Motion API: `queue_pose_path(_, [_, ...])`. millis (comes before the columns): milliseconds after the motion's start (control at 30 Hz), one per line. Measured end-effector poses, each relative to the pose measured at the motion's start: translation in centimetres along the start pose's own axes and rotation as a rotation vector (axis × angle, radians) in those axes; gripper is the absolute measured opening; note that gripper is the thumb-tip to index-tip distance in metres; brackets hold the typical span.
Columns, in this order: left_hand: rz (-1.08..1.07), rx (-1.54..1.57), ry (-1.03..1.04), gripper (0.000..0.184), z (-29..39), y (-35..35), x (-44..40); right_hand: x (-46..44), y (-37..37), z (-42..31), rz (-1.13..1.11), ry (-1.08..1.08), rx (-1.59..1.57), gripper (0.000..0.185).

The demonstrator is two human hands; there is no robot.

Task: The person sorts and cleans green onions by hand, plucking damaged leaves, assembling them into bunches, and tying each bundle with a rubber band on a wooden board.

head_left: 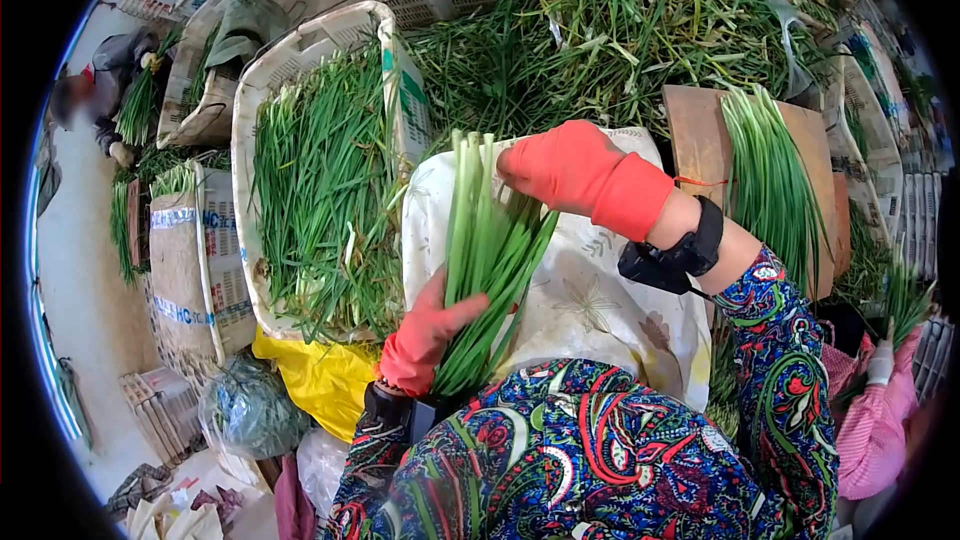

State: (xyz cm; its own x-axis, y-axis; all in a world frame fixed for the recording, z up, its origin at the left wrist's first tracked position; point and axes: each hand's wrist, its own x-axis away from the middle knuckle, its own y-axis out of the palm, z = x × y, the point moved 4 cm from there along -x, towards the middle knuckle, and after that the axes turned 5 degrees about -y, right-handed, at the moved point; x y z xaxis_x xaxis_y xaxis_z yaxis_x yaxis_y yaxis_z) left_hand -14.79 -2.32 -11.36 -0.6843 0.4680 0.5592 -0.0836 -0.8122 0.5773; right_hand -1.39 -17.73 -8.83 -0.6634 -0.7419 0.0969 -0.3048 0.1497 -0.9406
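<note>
A bunch of garlic chives [478, 240], pale stem ends up and green leaves hanging down, lies slanted over the floral white cloth [590, 305] on my lap. My left hand [430, 333], in a red glove, is closed around its lower leafy part, thumb across the front. Beside the pale stems my right hand [560, 168], also red-gloved, has its fingers curled together; what they pinch is hidden. Leaves just below those fingers are smeared by motion. A black device [675, 250] is strapped to my right wrist.
Left stands a white crate [245, 195] of chives. A large heap of loose greens [620, 25] fills the back. To the right, a bunch of chives [775, 175] lies on a brown board [700, 130]. Another person [115, 70] handles greens at far left; a pink sleeve [878, 430] shows at right.
</note>
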Motion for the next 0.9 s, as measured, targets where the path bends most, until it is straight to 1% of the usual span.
queue_pose_path(33, [-0.024, -0.094, 0.041, 0.051, 0.0, 0.1, -0.2, 0.1, -0.1, 0.3, 0.036, 0.024, -0.032, 0.013])
queue_pose_path(67, [0.008, -0.128, 0.051, 0.054, -0.3, -0.2, -0.5, 0.2, -0.2, 0.6, 0.072, 0.046, -0.064, 0.012])
queue_pose_path(133, [0.074, -0.195, 0.067, 0.060, -0.8, -0.8, -0.9, 0.1, -0.8, 1.9, 0.287, 0.040, -0.047, 0.011])
queue_pose_path(167, [0.051, -0.144, 0.021, 0.061, -0.8, -0.7, -0.8, 0.1, -1.3, 2.9, 0.396, 0.038, -0.037, 0.011])
queue_pose_path(233, [0.007, -0.043, -0.071, 0.062, 0.0, -0.1, -0.3, 0.1, -4.7, 5.9, 0.538, 0.206, -0.074, 0.013])
queue_pose_path(300, [0.057, -0.046, -0.056, 0.062, -0.5, -0.6, 0.0, 0.2, -6.7, 13.9, 0.658, 0.425, -0.408, 0.023])
queue_pose_path(367, [0.092, -0.054, -0.018, 0.062, -0.7, -1.2, 0.1, 1.8, -8.2, 20.3, 0.678, 0.641, -0.028, 0.040])
queue_pose_path(400, [0.096, -0.030, -0.011, 0.062, -0.8, -1.5, 0.1, 2.7, -8.1, 19.5, 0.647, 0.696, -0.141, 0.047])
queue_pose_path(500, [0.090, 0.074, -0.027, 0.061, -1.0, -1.8, -0.1, 3.4, -5.5, 16.5, 0.583, 0.453, -0.549, 0.057])
queue_pose_path(533, [0.079, 0.119, -0.049, 0.060, -0.5, -1.4, 0.0, 3.5, -5.6, 11.7, 0.496, 0.314, -0.773, 0.055])
queue_pose_path(600, [0.064, 0.160, -0.078, 0.058, -0.2, -1.1, 0.0, 3.4, -4.6, 7.3, 0.218, 0.126, -0.798, 0.045])
queue_pose_path(633, [0.085, 0.110, -0.067, 0.058, -0.4, -1.3, 0.0, 2.8, -4.1, 5.5, 0.223, -0.109, -0.666, 0.033])
queue_pose_path(667, [0.098, 0.055, -0.057, 0.059, -0.5, -1.5, -0.2, 3.3, -4.2, 3.7, 0.321, -0.236, -0.270, 0.030])
queue_pose_path(700, [0.106, 0.000, -0.044, 0.059, -0.5, -1.5, -0.5, 3.2, -3.7, 3.0, 0.308, -0.293, -0.199, 0.028])
queue_pose_path(800, [0.125, -0.186, 0.038, 0.063, -0.2, -1.5, -0.8, 3.2, -2.0, 2.6, 0.187, -0.236, -0.172, 0.024])
queue_pose_path(867, [0.114, -0.150, 0.036, 0.065, -0.3, -1.1, -0.9, 2.9, -1.3, 2.6, 0.089, -0.240, -0.142, 0.023])
queue_pose_path(900, [0.112, -0.130, 0.033, 0.065, -0.4, -1.0, -0.8, 2.8, -1.4, 2.7, 0.102, -0.216, -0.356, 0.024])
